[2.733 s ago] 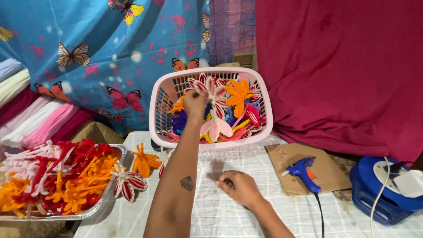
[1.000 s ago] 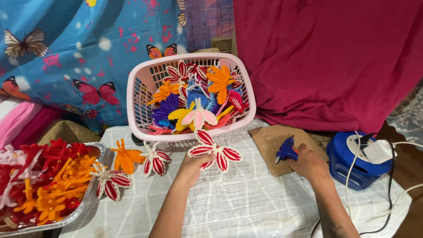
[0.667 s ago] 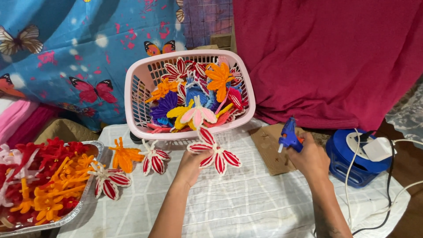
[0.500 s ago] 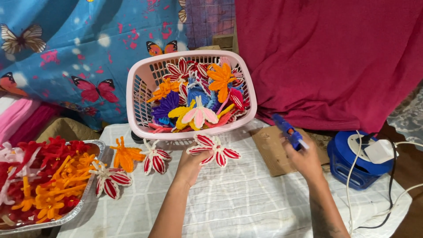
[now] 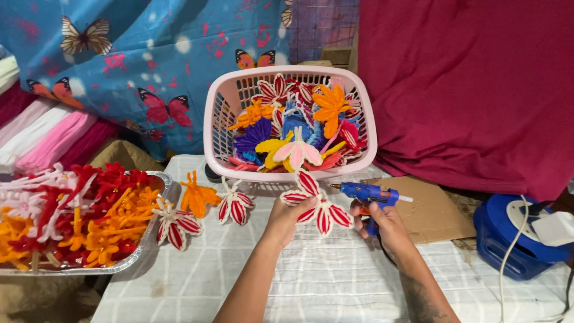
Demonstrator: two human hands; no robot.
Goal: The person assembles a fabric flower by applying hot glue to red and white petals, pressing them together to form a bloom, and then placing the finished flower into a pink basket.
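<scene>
From the head view, the left hand (image 5: 286, 216) has its grip clamped on a red-and-white pipe-cleaner flower (image 5: 315, 203), holding it up just above the desk (image 5: 335, 281), at about six o'clock from the pink basket (image 5: 222, 119). The right hand (image 5: 382, 222) is closed around a blue glue gun (image 5: 366, 192), whose nozzle points toward nine o'clock, straight at the flower and just beside its upper petal. The basket is heaped with finished flowers in orange, purple, blue, yellow and pink. At nine o'clock from the left hand two more red-and-white flowers (image 5: 235, 203) and an orange flower (image 5: 196, 195) lie on the checked cloth, and further that way a foil tray (image 5: 152, 236) holds red, orange and white pipe-cleaner pieces. A cardboard sheet (image 5: 430, 209) lies at three o'clock from the gun, a blue cord reel (image 5: 508, 239) beyond it.

By my reading, gluing is the step in hand: gun and flower are brought together. The next move calls for steadying the flower and setting the nozzle tip exactly at its centre, fingers clear of the hot tip.
</scene>
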